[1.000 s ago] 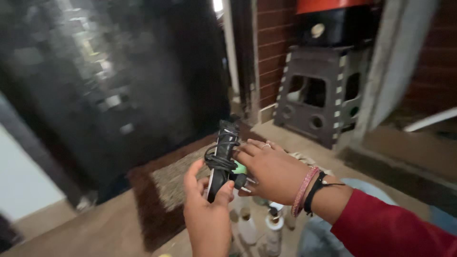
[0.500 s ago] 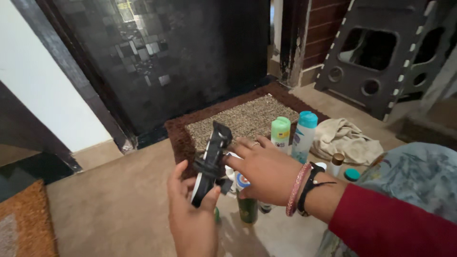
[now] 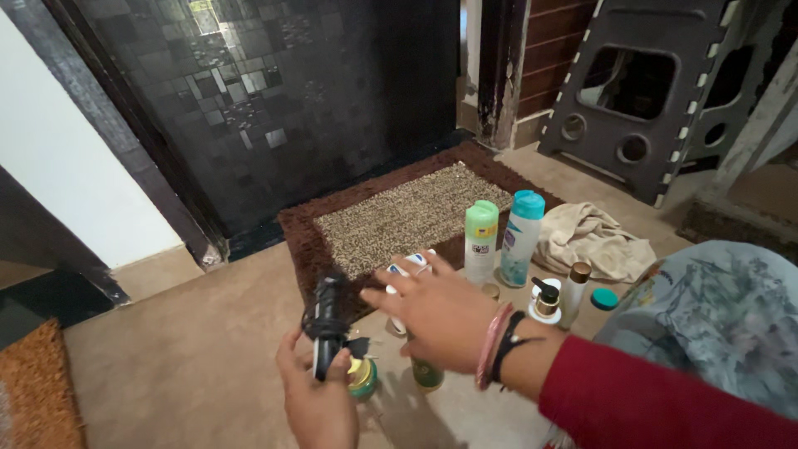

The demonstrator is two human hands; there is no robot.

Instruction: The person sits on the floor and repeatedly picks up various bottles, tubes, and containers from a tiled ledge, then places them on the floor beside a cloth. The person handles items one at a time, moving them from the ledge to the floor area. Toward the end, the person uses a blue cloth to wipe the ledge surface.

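Note:
My left hand [image 3: 314, 397] grips a black handheld device [image 3: 326, 323] upright, with its black cord wound around the body and the plug hanging at its right side. My right hand [image 3: 432, 312], in a red sleeve with bracelets at the wrist, hovers just right of the device with fingers spread, over a group of bottles. Under it stand a dark green can [image 3: 427, 374] and a small round green tin [image 3: 362, 378].
On the tan floor stand a green-capped bottle [image 3: 480, 241], a teal-capped bottle [image 3: 520, 237], a pump bottle [image 3: 545, 301] and a small brown-capped bottle [image 3: 575, 291]. A beige cloth [image 3: 592, 241], a brown doormat [image 3: 391, 218], a grey folding stool [image 3: 640, 100] and a dark tiled door [image 3: 274, 91] lie beyond.
The view tilted down toward the floor. My left hand lowered the wrapped device, and my right hand came off it and now hovers with fingers spread.

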